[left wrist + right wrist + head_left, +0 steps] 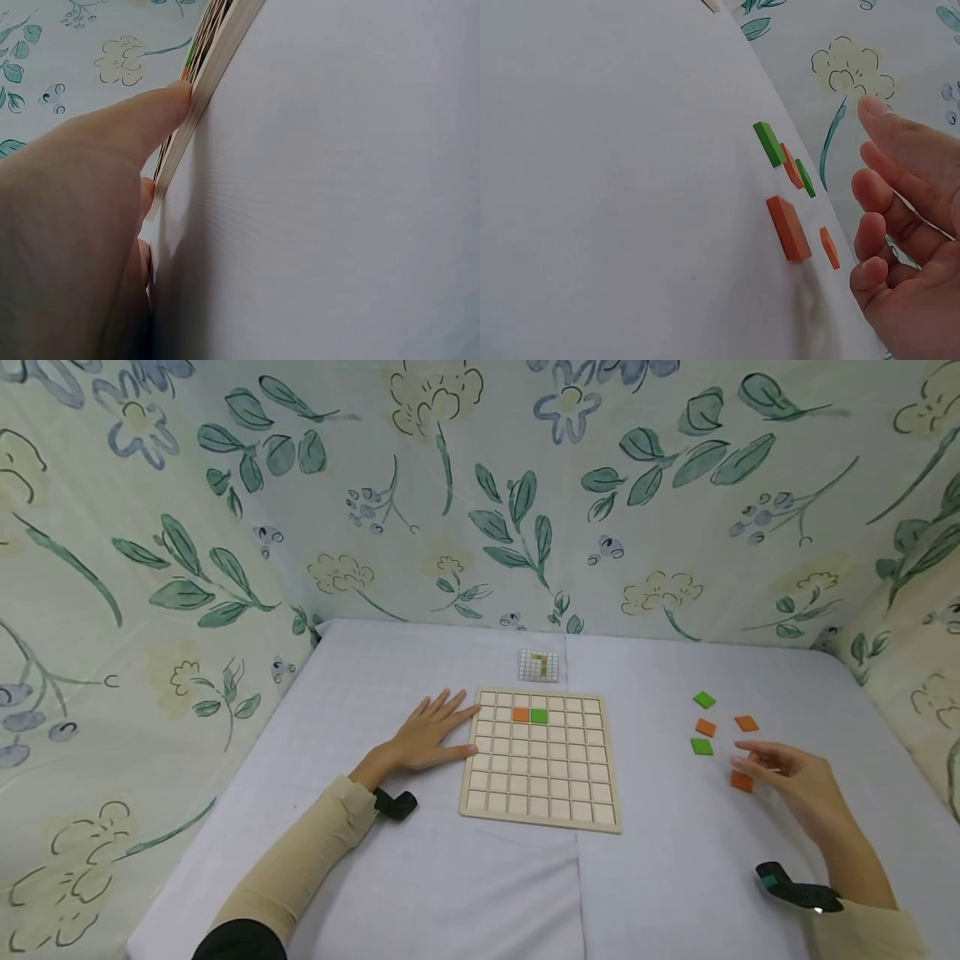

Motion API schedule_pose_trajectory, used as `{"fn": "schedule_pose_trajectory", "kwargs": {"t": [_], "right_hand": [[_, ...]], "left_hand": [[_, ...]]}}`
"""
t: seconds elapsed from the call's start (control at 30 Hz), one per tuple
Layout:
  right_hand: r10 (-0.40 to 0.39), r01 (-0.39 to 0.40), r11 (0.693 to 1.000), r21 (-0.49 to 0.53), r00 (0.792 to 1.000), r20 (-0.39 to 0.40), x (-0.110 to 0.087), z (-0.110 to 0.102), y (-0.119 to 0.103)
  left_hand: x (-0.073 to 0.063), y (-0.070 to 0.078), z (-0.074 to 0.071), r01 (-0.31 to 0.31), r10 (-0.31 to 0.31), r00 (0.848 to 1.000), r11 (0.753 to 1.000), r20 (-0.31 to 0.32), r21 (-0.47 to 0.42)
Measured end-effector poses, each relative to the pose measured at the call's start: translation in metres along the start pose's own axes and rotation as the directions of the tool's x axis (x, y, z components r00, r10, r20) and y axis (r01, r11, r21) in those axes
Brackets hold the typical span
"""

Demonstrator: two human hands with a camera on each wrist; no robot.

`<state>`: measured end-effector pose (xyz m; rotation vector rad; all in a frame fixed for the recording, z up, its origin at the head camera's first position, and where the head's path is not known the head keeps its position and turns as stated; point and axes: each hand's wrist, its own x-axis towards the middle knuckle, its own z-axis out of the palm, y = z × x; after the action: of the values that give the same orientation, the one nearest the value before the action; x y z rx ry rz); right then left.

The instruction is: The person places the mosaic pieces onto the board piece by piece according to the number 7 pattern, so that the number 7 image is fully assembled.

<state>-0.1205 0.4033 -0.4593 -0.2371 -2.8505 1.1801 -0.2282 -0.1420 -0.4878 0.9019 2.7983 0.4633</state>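
Head view shows us the left hand (424, 737) spread, the right hand (797, 778) loosely curved, empty, near an orange tile (742, 782) which hasty pinching might push away.

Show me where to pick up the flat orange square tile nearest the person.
Probably pinch that orange tile by two opposite side edges, coming from above: it lies flat, nothing on top, and its visible thickness gives something to squeeze. The right hand is close by.
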Motion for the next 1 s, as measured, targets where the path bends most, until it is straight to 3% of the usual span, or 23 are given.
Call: {"fn": "schedule_pose_trajectory", "kwargs": {"t": [0.3,0.5,0.77,1.0], "right_hand": [[0.010,-0.009,0.999,0.046,1.000,-0.016,-0.007,-0.002,0.022],[0.046,-0.046,0.999,0.011,0.999,-0.020,-0.007,0.002,0.030],[0.012,-0.012,0.999,0.038,1.000,0.000,-0.011,0.003,0.036],[-0.025,0.024,0.999,-0.032,0.999,-0.020,-0.010,0.006,0.037]], "left_hand": [[0.000,-0.001,0.000,0.001,-0.001,1.000,1.000,-0.004,-0.005],[0.000,-0.002,0.001,0.001,-0.001,1.000,1.000,-0.012,0.001],[0.001,-0.002,0.002,0.000,-0.001,1.000,1.000,-0.006,-0.004],[0.001,-0.001,0.002,0.002,-0.002,1.000,1.000,-0.005,0.004]]}}
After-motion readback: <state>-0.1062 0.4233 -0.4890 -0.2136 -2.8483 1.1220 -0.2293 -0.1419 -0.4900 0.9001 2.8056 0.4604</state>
